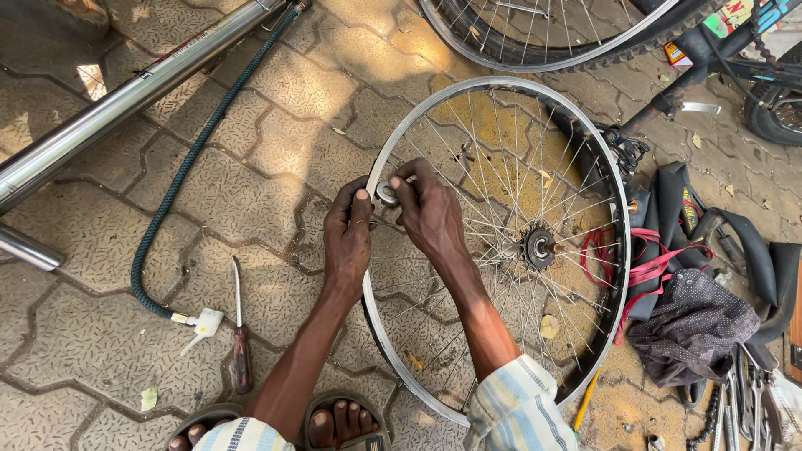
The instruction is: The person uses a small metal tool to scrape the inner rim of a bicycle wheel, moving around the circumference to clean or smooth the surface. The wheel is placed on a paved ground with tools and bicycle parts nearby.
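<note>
We see left hand [348, 238] and right hand [428, 213], fingers pinching small metal spoke tool [387, 193] at bare bicycle rim [393, 142] on paving.

We have one view only, worn on our head, looking steeply down and close over the bare wheel rim [622, 242] on the paved ground [276, 100]; our sandalled feet [334, 422] sit just below the rim.

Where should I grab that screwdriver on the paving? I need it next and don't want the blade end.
Take the screwdriver by its dark wooden handle, the thick end lying nearest the sandalled feet. Its thin blade points away, up the picture. Come from above with the left hand, since it lies flat left of the wheel rim.
</note>
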